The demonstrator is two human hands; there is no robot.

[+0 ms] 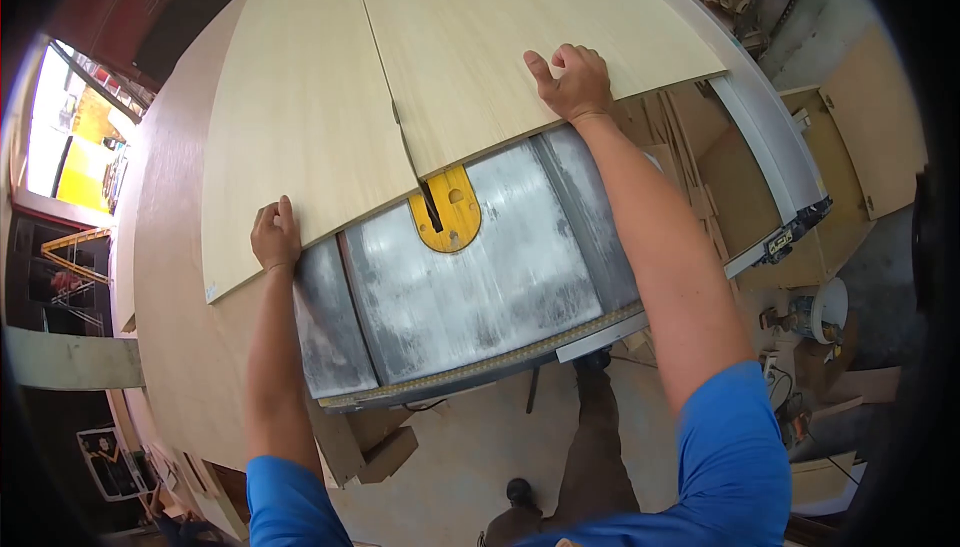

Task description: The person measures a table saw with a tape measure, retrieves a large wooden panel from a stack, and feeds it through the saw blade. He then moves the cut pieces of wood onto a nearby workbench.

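Observation:
A pale plywood sheet (480, 42) lies across a table saw (480, 282), with a long cut running away from its near edge. The dark saw blade (432, 209) stands up through a yellow insert plate (462, 219), in line with the cut. My left hand (277, 234) is closed at the near edge of the left piece, close to its corner. Further right, my right hand (575, 82) is curled over the near edge of the right piece, its thumb apart from the bent fingers. Both forearms reach forward on either side of the blade.
A long rail (755, 142) runs along the right side of the saw. Brown board (185, 367) extends on the left, beneath the sheet. Offcut strips (690, 157) lie right of my right arm. A white bucket (830, 309) and an open cabinet (870, 127) stand at the right.

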